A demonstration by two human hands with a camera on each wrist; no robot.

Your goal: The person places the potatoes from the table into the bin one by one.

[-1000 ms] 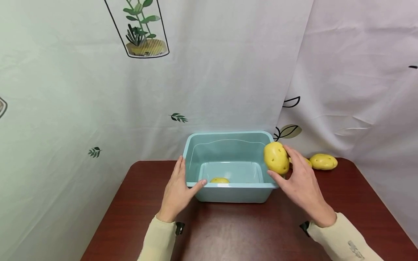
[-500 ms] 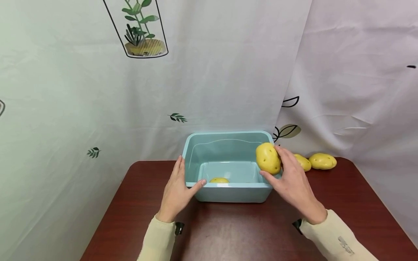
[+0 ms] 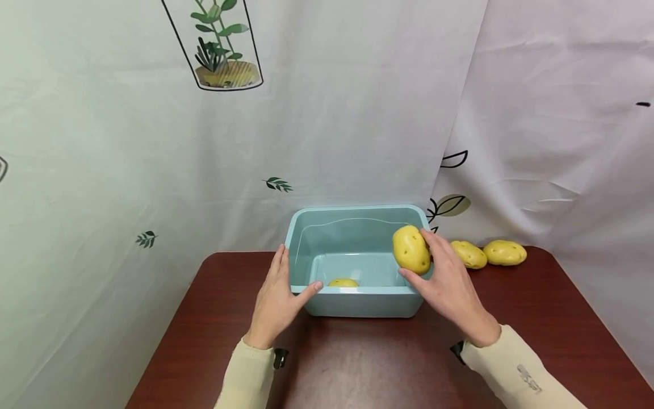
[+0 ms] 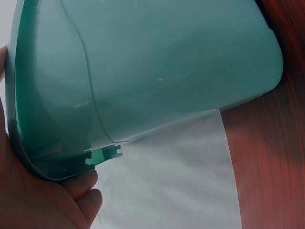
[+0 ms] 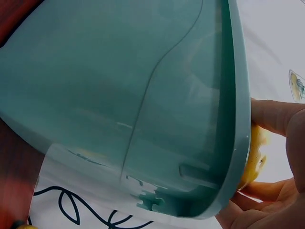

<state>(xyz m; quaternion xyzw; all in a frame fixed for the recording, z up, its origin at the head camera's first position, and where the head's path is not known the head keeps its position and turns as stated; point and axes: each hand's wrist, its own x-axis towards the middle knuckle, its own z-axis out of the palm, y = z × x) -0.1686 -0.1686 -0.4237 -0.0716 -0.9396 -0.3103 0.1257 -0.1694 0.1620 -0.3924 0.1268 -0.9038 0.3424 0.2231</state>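
Note:
A light blue plastic basin (image 3: 365, 305) stands at the back of the table. At its near left corner my left hand (image 3: 277, 304) grips the rim, thumb over the front edge and fingers along the outer left side. The left wrist view shows fingertips bent beneath the rim of the basin (image 4: 157, 62). My right hand (image 3: 452, 284) holds a yellow potato (image 3: 411, 250) between thumb and fingers, above the basin's right side. From the right wrist, the potato (image 5: 255, 157) is partly hidden behind the basin's rim. Another potato (image 3: 343, 282) lies inside the basin, mostly hidden by the front wall.
Two more potatoes, a nearer one (image 3: 468, 254) and one farther right (image 3: 504, 253), lie on the dark red wooden table (image 3: 352, 363) near its back right corner. A white cloth (image 3: 357, 113) with plant prints hangs right behind the table.
My right hand has carried the potato leftward, from the basin's right rim to over its right side, uncovering a potato on the table. The left hand has stayed on the corner.

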